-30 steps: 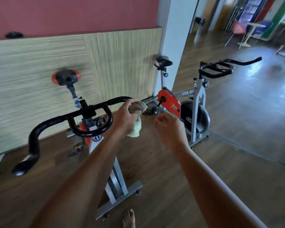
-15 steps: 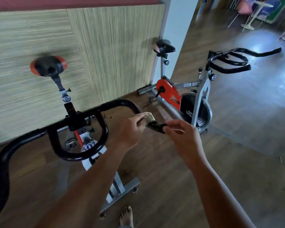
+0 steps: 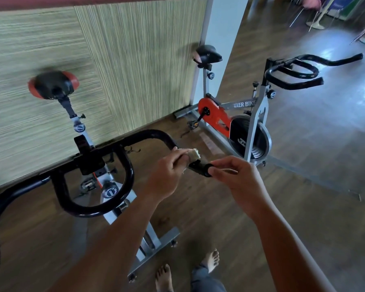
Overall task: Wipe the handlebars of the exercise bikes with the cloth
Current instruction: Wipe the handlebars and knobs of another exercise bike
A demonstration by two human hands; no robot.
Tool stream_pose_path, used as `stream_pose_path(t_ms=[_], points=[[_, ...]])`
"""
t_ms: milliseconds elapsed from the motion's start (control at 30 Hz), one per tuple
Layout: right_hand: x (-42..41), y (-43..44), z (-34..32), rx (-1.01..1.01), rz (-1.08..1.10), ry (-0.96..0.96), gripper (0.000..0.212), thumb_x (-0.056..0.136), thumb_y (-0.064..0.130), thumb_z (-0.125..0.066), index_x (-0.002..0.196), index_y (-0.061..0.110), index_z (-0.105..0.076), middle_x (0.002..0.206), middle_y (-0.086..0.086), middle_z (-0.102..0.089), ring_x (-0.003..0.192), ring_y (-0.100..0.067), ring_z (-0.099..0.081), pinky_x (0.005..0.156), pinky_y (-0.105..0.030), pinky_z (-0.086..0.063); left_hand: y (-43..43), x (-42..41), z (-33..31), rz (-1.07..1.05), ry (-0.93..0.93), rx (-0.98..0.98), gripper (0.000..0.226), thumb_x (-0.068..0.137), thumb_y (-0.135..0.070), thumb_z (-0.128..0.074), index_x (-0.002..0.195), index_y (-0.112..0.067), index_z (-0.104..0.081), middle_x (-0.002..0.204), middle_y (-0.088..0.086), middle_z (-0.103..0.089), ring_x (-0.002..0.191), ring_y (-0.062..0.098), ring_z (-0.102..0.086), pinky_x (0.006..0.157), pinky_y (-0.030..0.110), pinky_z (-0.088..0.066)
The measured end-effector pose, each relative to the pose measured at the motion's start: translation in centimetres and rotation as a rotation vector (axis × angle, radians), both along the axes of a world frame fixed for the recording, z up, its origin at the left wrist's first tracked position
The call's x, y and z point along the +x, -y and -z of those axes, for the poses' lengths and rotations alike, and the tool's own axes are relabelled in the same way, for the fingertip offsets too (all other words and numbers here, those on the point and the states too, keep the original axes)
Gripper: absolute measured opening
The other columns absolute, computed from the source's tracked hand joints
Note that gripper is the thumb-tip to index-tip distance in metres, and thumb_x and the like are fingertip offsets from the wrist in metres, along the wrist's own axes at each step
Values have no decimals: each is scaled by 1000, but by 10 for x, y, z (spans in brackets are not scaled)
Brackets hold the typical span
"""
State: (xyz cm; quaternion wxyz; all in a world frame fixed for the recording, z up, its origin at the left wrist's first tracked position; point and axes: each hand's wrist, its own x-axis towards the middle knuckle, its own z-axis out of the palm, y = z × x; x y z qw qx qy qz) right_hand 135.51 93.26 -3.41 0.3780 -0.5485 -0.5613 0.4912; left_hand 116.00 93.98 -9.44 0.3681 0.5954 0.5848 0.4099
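Floor (image 3: 303, 186): second foot (image 3: 212, 260) appears; left hand (image 3: 167, 175) still clamps cloth (image 3: 193, 153), handlebar (image 3: 148, 135).

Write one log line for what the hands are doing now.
left hand: grips cloth on handlebar | right hand: pinches bar tip | far bike: untouched

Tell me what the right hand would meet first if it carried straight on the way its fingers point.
The right hand points at the black handlebar end, seemingly touching it; beyond that, the left hand gripping the cloth round the bar.
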Motion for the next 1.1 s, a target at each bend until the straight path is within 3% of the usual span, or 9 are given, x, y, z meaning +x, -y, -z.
stream_pose_path(t_ms=[100, 233, 367, 433, 500, 600, 800, 967, 1100], points=[[2, -2, -1, -9, -23, 10, 11, 80, 11, -81, 88, 18, -77, 85, 2, -78, 86, -12, -74, 81, -26, -54, 20, 12, -17, 29, 76, 68, 28, 102, -41, -48, 122, -33, -66, 80, -16, -70, 69, 1, -64, 63, 15, -45], [4, -6, -2, -33, -55, -6, 11, 80, 10, -81, 88, 16, -77, 84, 1, -78, 86, -13, -74, 82, -27, -55, 37, 23, -27, 33, 154, 130, 25, 98, -38, -47, 118, -40, -61, 98, -16, -71, 90, -1, -66, 76, 9, -47], [5, -10, -2, -50, -72, 22, 10, 79, 12, -82, 85, 19, -77, 83, -1, -78, 88, -20, -74, 86, -40, -53, 18, 4, -14, 74, -17, 58, 27, 101, -40, -46, 124, -37, -60, 81, -6, -70, 75, 9, -65, 59, 17, -45], [6, -11, 0, -58, -69, 30, 9, 79, 14, -82, 83, 20, -76, 81, -1, -77, 85, -21, -73, 79, -37, -49, 0, -8, -2, 61, -125, 40, 33, 102, -34, -51, 132, -26, -62, 84, -7, -73, 83, 10, -67, 57, 18, -44], [5, -12, 1, -62, -67, 27, 10, 79, 16, -82, 80, 24, -76, 80, -1, -77, 85, -25, -73, 76, -34, -45, -21, -20, 13, 29, -239, 83, 35, 102, -23, -55, 137, -25, -59, 121, 0, -71, 109, 19, -67, 86, 22, -52], [5, -14, 3, -61, -77, 45, 12, 79, 19, -82, 80, 29, -75, 79, 1, -77, 90, -37, -70, 74, -36, -44, -42, -23, 25, -49, -315, 81, 37, 102, -17, -54, 139, -20, -58, 144, 0, -57, 143, 25, -42, 120, 41, -31], [7, -17, 6, -35, -92, 34, 12, 79, 19, -82, 79, 28, -75, 78, -3, -76, 90, -47, -65, 73, -39, -42, -17, -9, 16, 36, -245, 51, 41, 105, -32, -45, 143, -20, -52, 150, -4, -49, 150, 12, -23, 120, 25, -18], [7, -20, 7, 9, -100, 25, 9, 82, 20, -79, 77, 24, -75, 81, -5, -75, 89, -41, -66, 77, -37, -46, -52, -14, 2, -63, -367, 77, 33, 103, -15, -53, 132, -5, -62, 138, 12, -60, 138, 23, -46, 116, 15, -15], [8, -24, 11, 14, -135, 13, 10, 86, 25, -76, 78, 20, -74, 83, -12, -74, 86, -44, -64, 75, -40, -46, -63, -22, -5, -71, -413, 53, 35, 103, -16, -52, 135, -6, -60, 142, 11, -57, 139, 24, -45, 119, 20, -16]])
